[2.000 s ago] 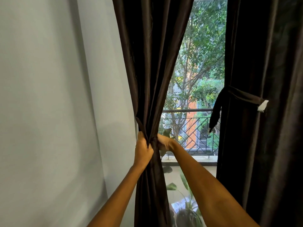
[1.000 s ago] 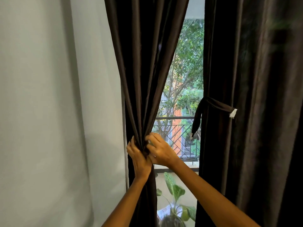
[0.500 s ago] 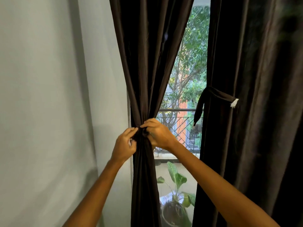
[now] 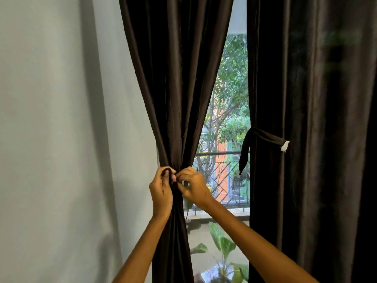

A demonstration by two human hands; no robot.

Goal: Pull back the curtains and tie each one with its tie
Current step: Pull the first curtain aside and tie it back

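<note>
The left dark brown curtain [image 4: 175, 82] is gathered into a narrow bundle at waist height. My left hand [image 4: 161, 193] pinches a thin dark loop of its tie [image 4: 169, 176] against the bundle's left side. My right hand [image 4: 193, 188] grips the tie from the right, fingertips touching the left hand's. Most of this tie is hidden by my fingers. The right curtain [image 4: 306, 119] hangs gathered, with its own tie [image 4: 267, 137] wrapped around it, one end dangling and a white tag at the other.
A grey wall [image 4: 61, 139] fills the left. Between the curtains, window glass shows a balcony railing [image 4: 216, 154], trees and a potted plant [image 4: 222, 248] below my right forearm.
Both hands have shifted around the bundle: from gripping the gathered curtain to working the tie's loop in front of it. The view has swung slightly.
</note>
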